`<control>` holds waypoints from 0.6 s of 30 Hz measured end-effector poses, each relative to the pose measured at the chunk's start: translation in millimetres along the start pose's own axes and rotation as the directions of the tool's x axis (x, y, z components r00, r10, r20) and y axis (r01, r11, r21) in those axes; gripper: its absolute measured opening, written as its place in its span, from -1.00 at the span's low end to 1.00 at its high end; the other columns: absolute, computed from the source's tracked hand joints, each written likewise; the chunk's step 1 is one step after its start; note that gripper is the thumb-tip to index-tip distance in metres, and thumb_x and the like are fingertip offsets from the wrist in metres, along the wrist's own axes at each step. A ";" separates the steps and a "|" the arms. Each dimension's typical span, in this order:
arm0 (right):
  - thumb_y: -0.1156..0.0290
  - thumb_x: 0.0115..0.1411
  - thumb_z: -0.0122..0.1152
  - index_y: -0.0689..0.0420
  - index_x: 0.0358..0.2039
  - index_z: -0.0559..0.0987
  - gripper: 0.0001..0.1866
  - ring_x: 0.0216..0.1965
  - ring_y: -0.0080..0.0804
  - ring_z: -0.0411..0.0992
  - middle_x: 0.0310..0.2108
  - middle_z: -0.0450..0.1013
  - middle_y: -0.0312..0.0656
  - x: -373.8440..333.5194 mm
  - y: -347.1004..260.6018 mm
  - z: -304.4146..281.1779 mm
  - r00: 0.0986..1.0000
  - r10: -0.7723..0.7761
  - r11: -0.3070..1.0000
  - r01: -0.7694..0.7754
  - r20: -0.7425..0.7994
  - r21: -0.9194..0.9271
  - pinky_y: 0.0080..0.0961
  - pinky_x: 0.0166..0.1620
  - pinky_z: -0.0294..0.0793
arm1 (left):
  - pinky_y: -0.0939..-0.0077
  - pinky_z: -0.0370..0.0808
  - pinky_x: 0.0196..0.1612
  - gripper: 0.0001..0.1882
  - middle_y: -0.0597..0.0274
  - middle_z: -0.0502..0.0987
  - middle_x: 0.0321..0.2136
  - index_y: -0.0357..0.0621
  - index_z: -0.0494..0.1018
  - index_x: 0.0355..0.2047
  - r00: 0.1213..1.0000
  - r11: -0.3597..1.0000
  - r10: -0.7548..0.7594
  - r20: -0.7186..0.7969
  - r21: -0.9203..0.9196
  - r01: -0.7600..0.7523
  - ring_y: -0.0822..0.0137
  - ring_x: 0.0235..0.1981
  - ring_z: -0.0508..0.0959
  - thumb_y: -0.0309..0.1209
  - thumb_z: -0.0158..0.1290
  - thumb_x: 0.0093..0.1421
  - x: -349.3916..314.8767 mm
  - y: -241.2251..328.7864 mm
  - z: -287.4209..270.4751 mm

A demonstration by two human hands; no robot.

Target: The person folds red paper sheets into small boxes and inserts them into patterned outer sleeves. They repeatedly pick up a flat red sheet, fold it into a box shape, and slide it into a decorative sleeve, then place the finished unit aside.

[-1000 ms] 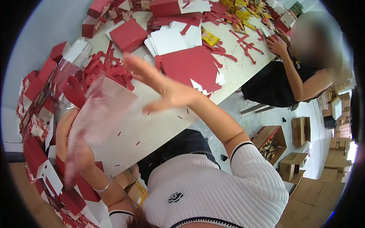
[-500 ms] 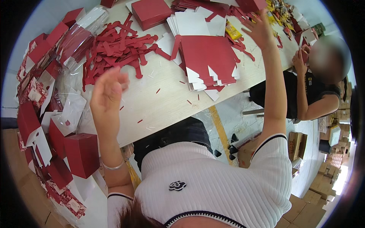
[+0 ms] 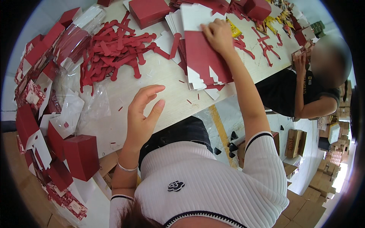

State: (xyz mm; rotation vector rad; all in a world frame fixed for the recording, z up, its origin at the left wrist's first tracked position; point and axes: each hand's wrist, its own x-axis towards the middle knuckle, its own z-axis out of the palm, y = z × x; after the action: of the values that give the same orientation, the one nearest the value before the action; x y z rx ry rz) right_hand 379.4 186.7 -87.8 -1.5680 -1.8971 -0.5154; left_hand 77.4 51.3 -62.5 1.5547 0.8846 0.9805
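Observation:
My right hand [image 3: 218,36] is over a stack of flat red-and-white box blanks at the far middle of the table. Its bent fingers grip the top box blank [image 3: 203,49], whose white flap points away from me. The thumb's contact is hard to make out. Nearer to me, my left hand [image 3: 142,117] hovers above the table's front part, empty, thumb and fingers apart. Left of the stack, a heap of red card strips [image 3: 114,51] with rounded ends lies in a tangle, one strip [image 3: 175,45] reaching the stack's edge.
Folded red boxes [image 3: 80,155] and clear plastic wrap [image 3: 97,102] crowd the left side. A closed red box [image 3: 149,13] stands at the back. Yellow packets [image 3: 234,28] lie beyond the stack. At right sits another person [image 3: 319,87], holding a patterned item. Cartons [image 3: 294,142] stand on the floor.
My right hand has come down and nearer, from beyond the stack onto its top blank. My left hand has moved right and nearer me, its fingers opening. The other person's hands have shifted.

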 end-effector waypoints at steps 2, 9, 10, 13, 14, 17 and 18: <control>0.20 0.03 0.09 0.20 -0.78 0.44 -0.62 -0.53 -0.16 0.34 -0.67 0.37 -0.10 13.1 7.6 -25.5 0.995 -0.025 0.988 0.010 -0.091 -0.156 -0.30 -0.39 0.26 | 0.41 0.23 0.05 -0.63 0.16 0.34 -0.07 -0.27 0.31 -0.09 1.000 0.998 0.023 0.001 0.050 -0.023 0.33 -0.01 0.32 -0.57 -0.02 0.04 -0.6 3.0 0.9; 0.27 0.11 0.05 0.27 -0.72 0.42 -0.62 -0.69 -0.13 0.31 -0.75 0.33 0.01 57.0 -89.8 -126.3 0.980 -0.009 0.993 -0.014 -0.198 -0.116 -0.35 -0.55 0.28 | 0.17 0.16 0.05 -0.09 -0.19 0.12 0.05 -0.33 -0.03 0.13 0.881 0.691 0.466 -0.082 0.656 -0.304 -0.06 0.05 0.20 -0.20 0.21 -0.12 33.2 36.0 22.2; 0.25 0.12 0.04 0.29 -0.75 0.41 -0.58 -0.69 -0.11 0.30 -0.75 0.31 0.04 56.4 -104.1 -130.5 0.987 0.036 0.999 -0.035 -0.160 0.008 -0.35 -0.58 0.26 | 0.15 0.14 0.05 -0.02 -0.23 0.10 0.06 -0.36 -0.07 0.14 0.883 0.622 0.465 -0.060 0.732 -0.278 -0.10 0.06 0.18 -0.15 0.23 -0.15 40.2 40.6 26.8; 0.18 0.14 0.01 0.33 -0.75 0.39 -0.52 -0.74 -0.07 0.28 -0.78 0.26 0.09 55.3 -143.9 -128.2 0.987 0.162 0.947 -0.157 0.007 0.280 -0.32 -0.63 0.22 | 0.16 0.12 0.10 0.06 -0.26 0.06 0.09 -0.34 -0.12 0.16 0.893 0.644 0.426 -0.145 0.741 -0.187 -0.05 0.11 0.14 -0.11 0.26 -0.19 45.9 41.2 28.2; 0.15 0.13 0.01 0.33 -0.75 0.39 -0.50 -0.75 -0.07 0.26 -0.79 0.26 0.07 57.0 -149.5 -125.8 0.986 0.158 0.903 -0.168 0.057 0.396 -0.33 -0.64 0.20 | 0.18 0.11 0.11 0.06 -0.25 0.04 0.11 -0.32 -0.13 0.16 0.894 0.692 0.404 -0.195 0.704 -0.159 0.01 0.13 0.13 -0.12 0.26 -0.19 45.4 39.7 26.7; 0.14 0.13 0.01 0.32 -0.75 0.39 -0.50 -0.75 -0.06 0.22 -0.80 0.25 0.05 63.2 -171.6 -116.0 0.975 0.123 0.713 -0.217 0.186 0.666 -0.34 -0.64 0.19 | 0.22 0.26 0.01 0.13 -0.27 0.12 0.05 -0.40 -0.13 0.14 0.894 0.746 0.410 -0.181 0.630 -0.215 -0.09 0.01 0.26 -0.04 0.27 -0.25 42.8 30.7 14.6; 0.14 0.13 0.02 0.32 -0.76 0.38 -0.50 -0.76 -0.13 0.21 -0.82 0.23 0.02 67.0 -179.2 -113.5 0.961 0.085 0.716 -0.242 0.263 0.655 -0.36 -0.61 0.21 | 0.35 0.37 -0.09 0.01 -0.15 0.26 -0.04 -0.37 -0.07 0.13 0.921 0.864 0.351 -0.170 0.437 -0.248 0.11 -0.11 0.40 -0.18 0.27 -0.18 42.2 30.5 14.1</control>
State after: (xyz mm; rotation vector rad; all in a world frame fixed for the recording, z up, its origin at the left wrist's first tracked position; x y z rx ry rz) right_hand 222.2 122.8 56.0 -1.2842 -1.7678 0.4341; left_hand 108.4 78.8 -28.1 2.0033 1.0904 1.2946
